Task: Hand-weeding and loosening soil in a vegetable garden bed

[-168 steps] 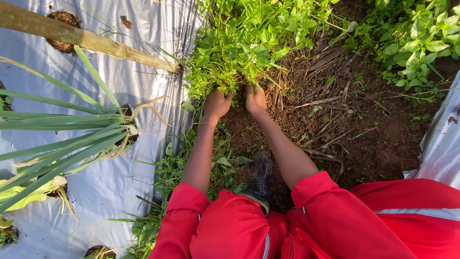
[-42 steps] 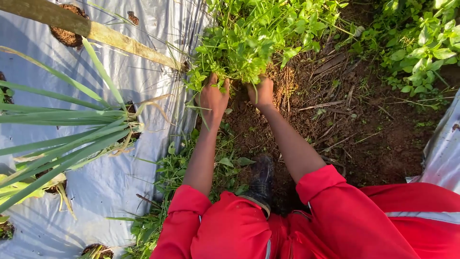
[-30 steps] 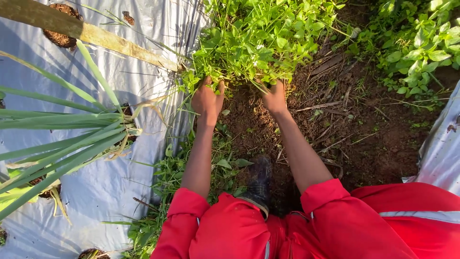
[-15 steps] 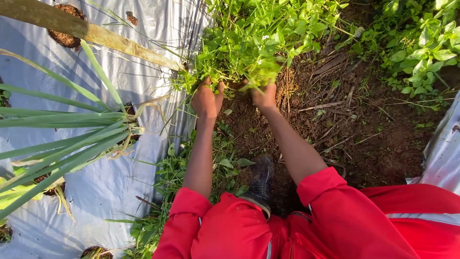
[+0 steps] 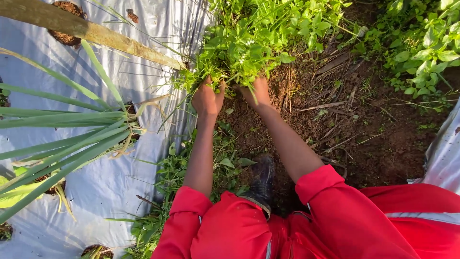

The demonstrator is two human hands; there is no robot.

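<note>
leftmost, grey plastic mulch sheet (image 5: 120,182) covers the bed, with long green onion leaves (image 5: 62,139) running roughly left to right across it and a pale wooden pole (image 5: 96,33) slanting down toward the furrow. next, the left hand (image 5: 207,98) sits at the sheet's edge, fingers curled shut into the near base of the weed clump (image 5: 249,45); the clump lies directly ahead of it, touching. beside it, the right hand (image 5: 258,91) is likewise closed, its fingertips hidden among the stems at the clump's foot. both hands are about equally near, the left at the clump's left margin, the right under its middle. the clump's stems rise from the hands and spread away from the person, long axis pointing up the frame. below, a dark boot (image 5: 261,180) stands on bare soil (image 5: 373,139). rightmost, more leafy growth (image 5: 421,43) stands well apart.
</note>
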